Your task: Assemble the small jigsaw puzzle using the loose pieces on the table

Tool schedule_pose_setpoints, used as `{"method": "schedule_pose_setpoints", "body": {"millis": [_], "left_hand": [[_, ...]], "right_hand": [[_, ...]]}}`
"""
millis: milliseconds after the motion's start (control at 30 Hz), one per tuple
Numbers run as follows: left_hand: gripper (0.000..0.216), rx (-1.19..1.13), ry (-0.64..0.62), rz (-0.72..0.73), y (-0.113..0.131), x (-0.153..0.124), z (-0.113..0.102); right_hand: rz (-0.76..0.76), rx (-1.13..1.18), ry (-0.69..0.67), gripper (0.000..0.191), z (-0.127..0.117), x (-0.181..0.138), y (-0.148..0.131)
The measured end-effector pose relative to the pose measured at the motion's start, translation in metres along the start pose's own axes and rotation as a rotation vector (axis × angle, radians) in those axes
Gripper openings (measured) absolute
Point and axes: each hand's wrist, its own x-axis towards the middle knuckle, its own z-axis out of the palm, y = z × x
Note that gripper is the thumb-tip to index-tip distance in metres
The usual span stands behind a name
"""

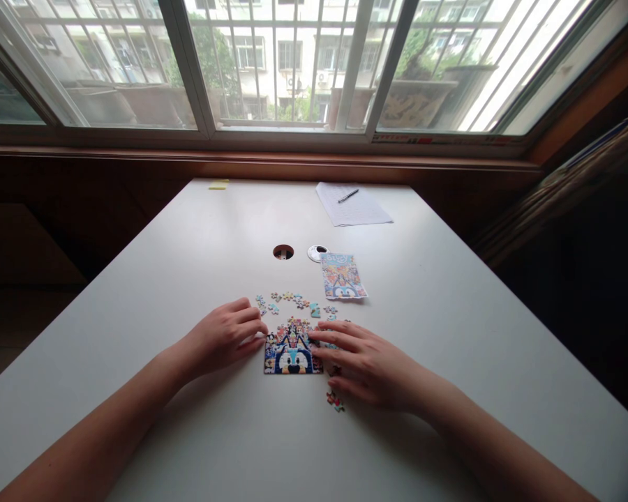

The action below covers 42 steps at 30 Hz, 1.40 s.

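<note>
A partly assembled jigsaw puzzle (294,357) lies flat on the table, showing a blue cartoon dog's face along its lower part and many small figures above. At its left edge rests my left hand (229,333), fingers loosely bent and a little apart, tips touching or nearly touching the border. My right hand (369,359) is spread over the right side, its fingertips on the puzzle's right edge and over some loose pieces. Loose puzzle pieces (287,297) form an arc above the puzzle. More pieces (335,401) lie below my right hand; others are partly hidden under it.
A printed picture sheet (344,277) of the same dog lies beyond my right hand, by a round cable-hole cover (315,253). An open cable hole (283,252) is left of it. Farther back are paper sheets (353,209), a pen (348,196) and a yellow note (218,185).
</note>
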Motion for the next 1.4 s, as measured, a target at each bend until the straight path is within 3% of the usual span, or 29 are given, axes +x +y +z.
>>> {"method": "schedule_pose_setpoints", "body": {"millis": [333,767,1400], "left_hand": [[0.032,0.0,-0.051,0.099,0.005,-0.002,-0.01],[0.035,-0.005,-0.081,0.086,0.003,-0.003,-0.008],[0.017,0.038,0.017,0.048,0.005,0.003,0.002]], "right_hand": [[-0.008,-0.014,0.0,0.051,0.002,-0.002,0.002],[-0.01,0.026,0.033,0.053,0.001,-0.002,0.002],[-0.011,0.002,0.034,0.05,0.0,-0.001,0.001]]}}
